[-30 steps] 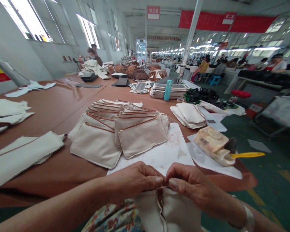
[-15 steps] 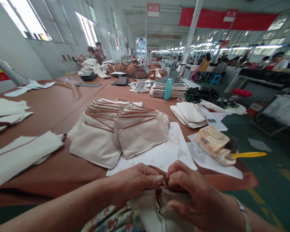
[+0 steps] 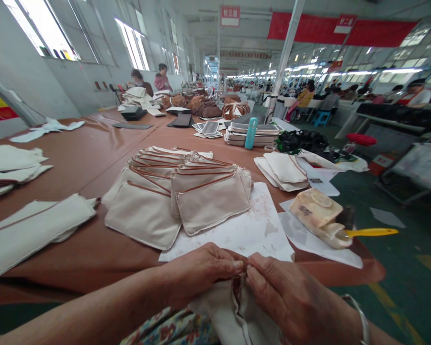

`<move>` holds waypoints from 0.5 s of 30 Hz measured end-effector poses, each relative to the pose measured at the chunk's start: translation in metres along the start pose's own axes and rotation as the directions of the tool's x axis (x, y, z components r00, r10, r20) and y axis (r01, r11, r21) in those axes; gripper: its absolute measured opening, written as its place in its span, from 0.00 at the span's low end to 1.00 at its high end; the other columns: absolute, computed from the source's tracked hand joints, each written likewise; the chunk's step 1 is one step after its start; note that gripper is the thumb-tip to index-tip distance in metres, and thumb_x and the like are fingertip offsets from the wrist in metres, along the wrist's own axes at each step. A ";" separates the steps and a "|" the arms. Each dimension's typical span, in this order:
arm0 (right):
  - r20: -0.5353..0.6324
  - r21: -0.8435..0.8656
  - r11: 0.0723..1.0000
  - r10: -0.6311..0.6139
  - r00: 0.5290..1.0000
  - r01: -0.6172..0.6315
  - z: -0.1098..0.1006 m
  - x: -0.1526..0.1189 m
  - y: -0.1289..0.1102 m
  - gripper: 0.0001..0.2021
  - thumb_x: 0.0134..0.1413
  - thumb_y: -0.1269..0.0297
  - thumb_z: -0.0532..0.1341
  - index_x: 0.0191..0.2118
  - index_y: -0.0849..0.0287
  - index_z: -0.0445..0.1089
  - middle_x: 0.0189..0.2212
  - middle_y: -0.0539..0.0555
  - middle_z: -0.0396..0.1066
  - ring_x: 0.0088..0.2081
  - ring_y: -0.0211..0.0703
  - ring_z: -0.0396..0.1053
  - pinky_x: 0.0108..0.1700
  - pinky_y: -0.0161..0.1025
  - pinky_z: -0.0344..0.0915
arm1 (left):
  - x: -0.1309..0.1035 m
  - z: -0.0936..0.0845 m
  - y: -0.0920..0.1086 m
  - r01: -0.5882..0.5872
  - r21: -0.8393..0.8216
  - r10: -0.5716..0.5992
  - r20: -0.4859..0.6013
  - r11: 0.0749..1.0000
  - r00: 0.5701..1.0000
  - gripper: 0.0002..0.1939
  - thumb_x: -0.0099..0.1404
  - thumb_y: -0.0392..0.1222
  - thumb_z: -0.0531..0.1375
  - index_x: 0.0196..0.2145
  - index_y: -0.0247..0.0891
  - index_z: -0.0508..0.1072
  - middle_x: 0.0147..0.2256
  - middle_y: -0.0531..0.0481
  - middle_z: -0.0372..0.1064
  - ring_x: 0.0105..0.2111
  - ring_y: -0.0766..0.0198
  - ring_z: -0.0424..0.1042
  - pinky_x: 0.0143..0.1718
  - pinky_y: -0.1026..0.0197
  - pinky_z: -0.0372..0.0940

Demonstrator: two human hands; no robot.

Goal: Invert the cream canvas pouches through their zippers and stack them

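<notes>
A cream fabric pouch (image 3: pixel 224 309) with brown trim hangs over my lap at the table's near edge, its seam running down the front. My left hand (image 3: pixel 208 270) pinches the pouch's brown-edged top, thumb pressed against the fingers. Close beside it, my right hand (image 3: pixel 283 292) grips the same edge, fingertips almost meeting the left thumb. The part between the fingers is mostly hidden. Just beyond the hands lies a stained white sheet (image 3: pixel 262 225), with a pile of cream pouches (image 3: pixel 211 201) with brown edging partly on it.
On the right stands a cut-open plastic container (image 3: pixel 314 211) with a yellow-handled brush (image 3: pixel 371 232). More cream pieces (image 3: pixel 39 225) lie at left, another stack (image 3: pixel 285 170) at right. A blue bottle (image 3: pixel 250 133) stands farther back. Two people are at the table's far end.
My right hand's fingers have come down and closed together on the pouch edge, nearer my left thumb. The left hand stays almost in place. A person at the far end has straightened up.
</notes>
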State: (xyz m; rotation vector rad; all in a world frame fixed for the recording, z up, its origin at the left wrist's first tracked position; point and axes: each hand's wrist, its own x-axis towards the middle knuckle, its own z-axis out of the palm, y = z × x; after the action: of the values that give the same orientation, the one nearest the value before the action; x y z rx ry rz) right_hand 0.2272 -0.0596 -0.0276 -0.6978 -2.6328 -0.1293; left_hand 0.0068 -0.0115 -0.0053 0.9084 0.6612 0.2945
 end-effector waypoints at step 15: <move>-0.133 0.351 0.918 0.244 0.961 -0.185 0.007 -0.002 0.002 0.16 0.56 0.79 0.53 0.49 0.61 0.61 0.37 0.59 0.72 0.38 0.48 0.73 0.37 0.40 0.74 | 0.003 0.001 -0.007 -0.014 -0.076 0.012 -0.028 0.997 1.000 0.09 0.48 0.32 0.67 0.31 0.31 0.80 0.35 0.47 0.71 0.31 0.65 0.66 0.33 0.66 0.62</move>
State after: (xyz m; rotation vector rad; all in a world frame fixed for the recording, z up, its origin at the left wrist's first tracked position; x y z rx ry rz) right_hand 0.2276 -0.0573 -0.0351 -0.8082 -2.3108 0.3032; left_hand 0.0089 -0.0147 -0.0120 0.8375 0.6656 0.3427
